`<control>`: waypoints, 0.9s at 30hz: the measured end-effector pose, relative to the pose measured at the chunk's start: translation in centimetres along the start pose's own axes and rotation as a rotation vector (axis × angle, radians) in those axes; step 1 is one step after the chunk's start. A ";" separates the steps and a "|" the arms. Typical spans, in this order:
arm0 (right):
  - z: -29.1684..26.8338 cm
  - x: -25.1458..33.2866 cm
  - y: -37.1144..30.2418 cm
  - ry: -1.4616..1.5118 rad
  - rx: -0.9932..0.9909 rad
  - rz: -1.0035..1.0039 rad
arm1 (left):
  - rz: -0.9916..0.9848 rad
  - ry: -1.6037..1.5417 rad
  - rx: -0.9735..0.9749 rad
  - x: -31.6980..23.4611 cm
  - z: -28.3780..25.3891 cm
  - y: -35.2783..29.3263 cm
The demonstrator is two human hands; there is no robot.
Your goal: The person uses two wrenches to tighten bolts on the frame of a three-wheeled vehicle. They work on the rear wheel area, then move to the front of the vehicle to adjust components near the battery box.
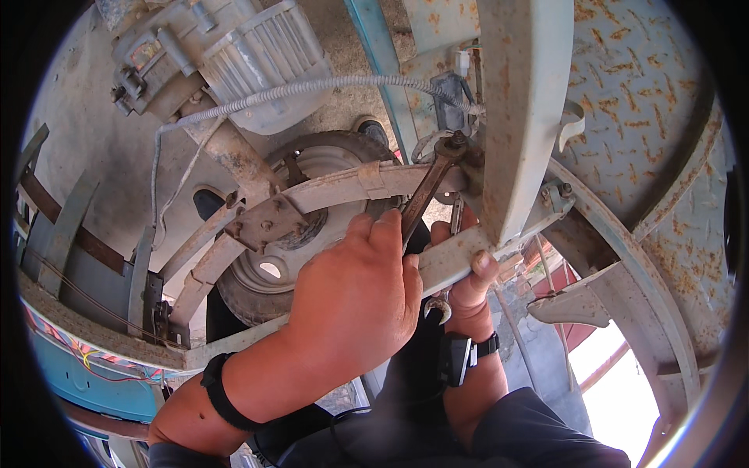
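Observation:
My left hand (351, 285) is closed around a dark, rusty wrench (426, 193). The wrench's far end sits at a bolt (458, 139) beside the upright grey frame post (521, 117). My right hand (470, 290) is wrapped round a pale frame rail (449, 265), its thumb on the near side and fingers behind. A second, shinier wrench (438, 308) is in that hand, its open jaw showing below the rail and its other end above. The rail hides the middle of this wrench. A curved leaf spring (355, 186) runs left from the bolt.
A finned grey motor (265, 66) and a wheel (269, 273) lie beyond the leaf spring. A corrugated cable sleeve (312, 84) crosses above. Rusty tread plate (632, 101) fills the right side. A bent bracket (569, 308) juts out near my right hand.

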State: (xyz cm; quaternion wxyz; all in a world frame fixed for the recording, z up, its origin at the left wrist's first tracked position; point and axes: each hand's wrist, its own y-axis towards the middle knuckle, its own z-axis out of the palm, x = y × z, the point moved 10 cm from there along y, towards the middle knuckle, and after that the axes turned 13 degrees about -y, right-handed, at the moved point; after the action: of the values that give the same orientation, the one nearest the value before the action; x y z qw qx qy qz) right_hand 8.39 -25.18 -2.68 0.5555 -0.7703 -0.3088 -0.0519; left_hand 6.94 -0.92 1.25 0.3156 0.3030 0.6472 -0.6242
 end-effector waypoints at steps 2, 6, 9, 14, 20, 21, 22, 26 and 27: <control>0.2 0.3 -0.4 0.009 -0.047 0.018 | 0.025 0.016 -0.009 0.1 0.0 0.1; 0.0 -0.3 0.0 0.037 0.025 0.006 | 0.041 0.035 -0.006 1.5 -0.8 1.1; 0.6 0.4 -0.1 0.007 0.027 -0.015 | 0.071 0.041 -0.011 3.3 -0.9 1.7; 1.3 0.3 -0.1 0.049 0.060 -0.025 | 0.139 0.044 0.017 6.0 -2.2 3.6; 1.8 -0.4 0.0 0.136 0.239 -0.013 | 0.212 -0.039 0.080 9.2 -2.8 6.6; 1.8 -0.5 0.0 0.167 0.288 -0.019 | 0.187 -0.033 0.088 9.7 -2.5 6.8; 1.8 -0.6 -0.1 0.166 0.288 -0.014 | 0.202 -0.054 0.085 10.0 -2.3 7.1; 2.0 -0.7 0.0 0.198 0.300 -0.032 | 0.181 -0.112 0.092 11.5 -2.1 8.3; 2.0 -0.5 0.1 0.187 0.276 -0.043 | 0.155 -0.121 0.098 11.8 -2.1 8.6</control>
State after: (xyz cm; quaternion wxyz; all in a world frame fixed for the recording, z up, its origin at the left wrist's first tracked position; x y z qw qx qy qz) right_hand 7.48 -23.65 -3.75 0.6812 -0.6716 -0.2764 -0.0922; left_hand 6.32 1.46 -13.29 0.3864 0.3291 0.5702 -0.6460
